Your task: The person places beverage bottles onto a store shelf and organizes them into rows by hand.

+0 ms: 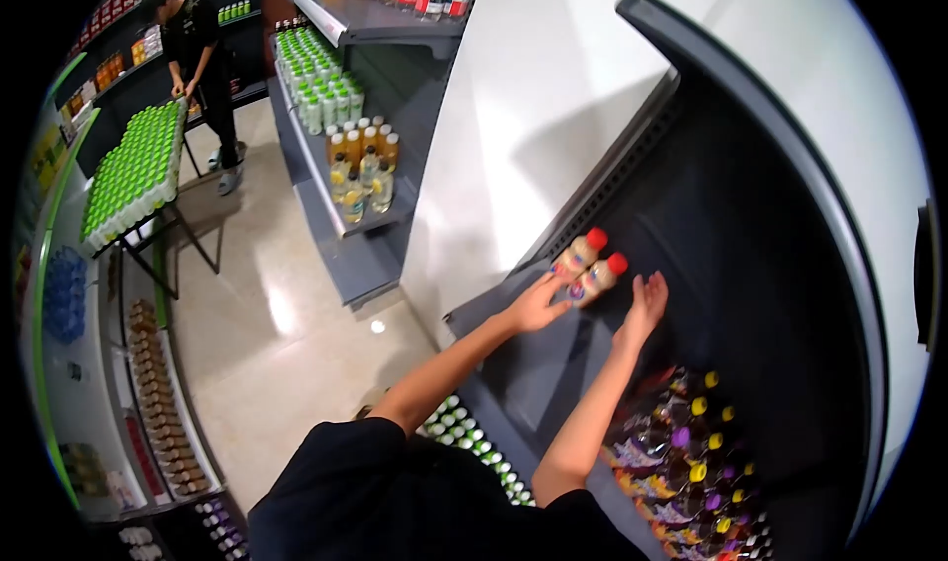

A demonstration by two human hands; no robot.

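Two small bottles with red caps and pale brownish contents, a left bottle (580,256) and a right bottle (599,279), stand side by side near the left end of a dark shelf (538,363). My left hand (538,303) is at the near side of the bottles, its fingers apart and reaching to their lower part; whether it grips them is unclear. To the right of the bottles my right hand (645,304) is raised with fingers spread, holding nothing.
Dark bottles (681,462) with yellow and purple caps fill the shelf's right part. White-capped bottles (469,438) line a lower level. A neighbouring shelf (380,97) holds drinks. At the far left a person (202,67) stands by a table (176,191) of green-capped bottles.
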